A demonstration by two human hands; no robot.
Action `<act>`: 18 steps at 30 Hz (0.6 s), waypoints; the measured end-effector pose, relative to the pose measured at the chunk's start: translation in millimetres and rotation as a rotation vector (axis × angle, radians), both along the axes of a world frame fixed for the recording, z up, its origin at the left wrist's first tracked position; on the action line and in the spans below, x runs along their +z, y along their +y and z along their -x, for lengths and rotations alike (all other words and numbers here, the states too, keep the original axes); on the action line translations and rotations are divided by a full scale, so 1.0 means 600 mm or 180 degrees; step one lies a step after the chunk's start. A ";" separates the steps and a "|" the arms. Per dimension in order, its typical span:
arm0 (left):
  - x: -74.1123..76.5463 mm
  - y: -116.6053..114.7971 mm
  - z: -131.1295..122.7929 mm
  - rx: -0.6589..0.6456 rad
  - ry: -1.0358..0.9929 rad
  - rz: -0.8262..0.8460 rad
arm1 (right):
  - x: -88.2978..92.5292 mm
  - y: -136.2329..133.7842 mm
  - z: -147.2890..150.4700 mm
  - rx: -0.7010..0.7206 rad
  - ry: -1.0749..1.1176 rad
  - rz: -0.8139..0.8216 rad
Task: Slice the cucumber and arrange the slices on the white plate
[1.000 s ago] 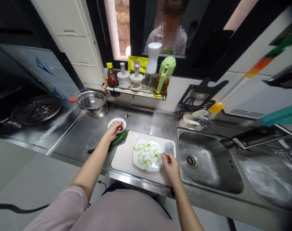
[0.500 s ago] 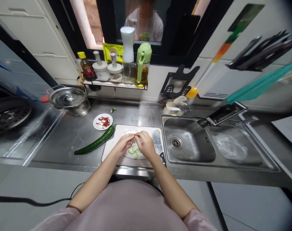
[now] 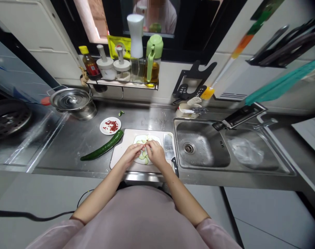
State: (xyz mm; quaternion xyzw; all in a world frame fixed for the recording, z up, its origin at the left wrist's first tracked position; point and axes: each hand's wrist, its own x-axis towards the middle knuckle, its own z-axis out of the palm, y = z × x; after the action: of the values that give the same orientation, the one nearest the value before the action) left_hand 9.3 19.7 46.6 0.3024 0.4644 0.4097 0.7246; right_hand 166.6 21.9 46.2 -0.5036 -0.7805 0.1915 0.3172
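**Hands meet over plate**

On the stainless-steel desk [image 3: 69,145] our white rectangular cutting board [image 3: 118,157] carries a white square plate [image 3: 157,139]. Our left hand [image 3: 131,154] and right hand [image 3: 156,154] touch tips above its near half, equally close. The fingers [image 3: 140,148] pinch together, on what we cannot tell. Pale green cucumber slices [image 3: 143,157] lie directly beneath.

Steel counter [image 3: 69,145], cutting board [image 3: 126,138], cucumber [image 3: 102,149], chilli dish [image 3: 102,126]
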 end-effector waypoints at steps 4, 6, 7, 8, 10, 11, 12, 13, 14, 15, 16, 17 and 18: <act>-0.021 -0.008 0.000 0.0005 0.0662 -0.0253 | -0.023 -0.016 -0.012 0.0072 -0.0270 0.0234; -0.034 -0.012 0.003 0.0073 0.1028 -0.0494 | -0.035 -0.023 -0.019 0.0082 -0.0453 0.0373; -0.041 -0.015 0.006 0.0076 0.1259 -0.0621 | -0.041 -0.027 -0.023 0.0087 -0.0572 0.0433; -0.047 -0.017 0.008 0.0037 0.1539 -0.0739 | -0.047 -0.030 -0.025 0.0102 -0.0701 0.0482; -0.058 -0.022 0.014 -0.0189 0.2181 -0.0966 | -0.059 -0.035 -0.027 0.0139 -0.0937 0.0550; -0.063 -0.024 0.015 -0.0350 0.2486 -0.1083 | -0.064 -0.037 -0.026 0.0152 -0.1029 0.0572; -0.066 -0.026 0.016 -0.0513 0.2749 -0.1195 | -0.070 -0.039 -0.025 0.0168 -0.1103 0.0585; -0.069 -0.027 0.016 -0.0660 0.2965 -0.1290 | -0.074 -0.041 -0.023 0.0181 -0.1163 0.0591; -0.071 -0.027 0.016 -0.0781 0.3146 -0.1359 | -0.078 -0.042 -0.021 0.0191 -0.1218 0.0592; -0.073 -0.027 0.014 -0.0885 0.3298 -0.1404 | -0.082 -0.043 -0.018 0.0197 -0.1270 0.0586; -0.074 -0.027 0.012 -0.0961 0.3430 -0.1427 | -0.085 -0.044 -0.016 0.0201 -0.1321 0.0576; -0.075 -0.026 0.011 -0.1019 0.3536 -0.1442 | -0.088 -0.044 -0.015 0.0208 -0.1366 0.0562; -0.076 -0.025 0.009 -0.1062 0.3613 -0.1459 | -0.090 -0.044 -0.014 0.0209 -0.1403 0.0549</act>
State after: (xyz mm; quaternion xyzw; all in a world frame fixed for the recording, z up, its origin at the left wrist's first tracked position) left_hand 3.9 4.6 0.9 0.6883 0.6234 0.1562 0.3365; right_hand 174.9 -4.3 -7.9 -0.5327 -0.8276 0.1531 0.0886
